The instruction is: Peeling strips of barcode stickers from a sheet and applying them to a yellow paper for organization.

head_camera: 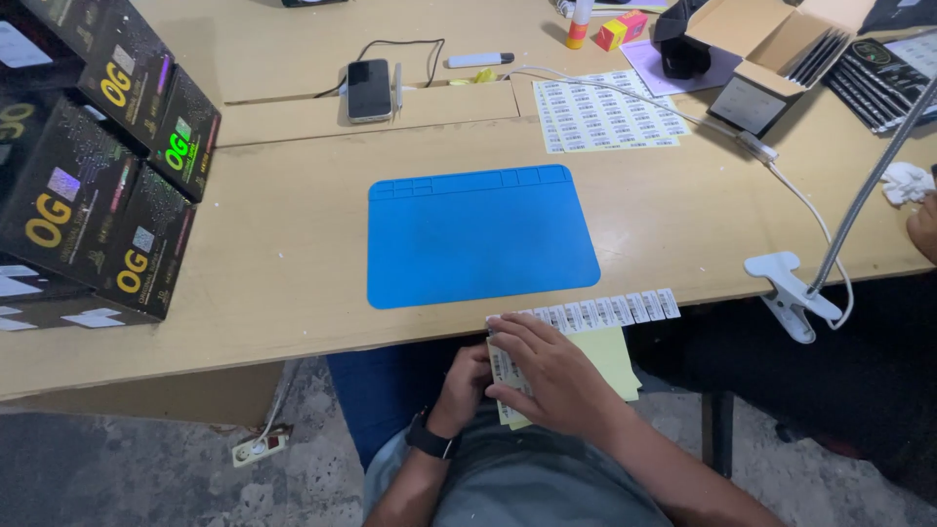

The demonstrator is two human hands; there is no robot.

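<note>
Below the table's near edge, our right hand (547, 376) pinches a thin, floppy yellow label sheet (610, 356) — light, easily creased, best held by its edges — while our left hand (468, 385), partly hidden, seems to grip it underneath.

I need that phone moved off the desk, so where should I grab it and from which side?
Take the phone across its two long edges, coming straight down from above. It lies flat, screen up, on the desk, long edges bare. Keep off its far end, where a black cable loops, and mind the white pen close along its right edge.
</note>
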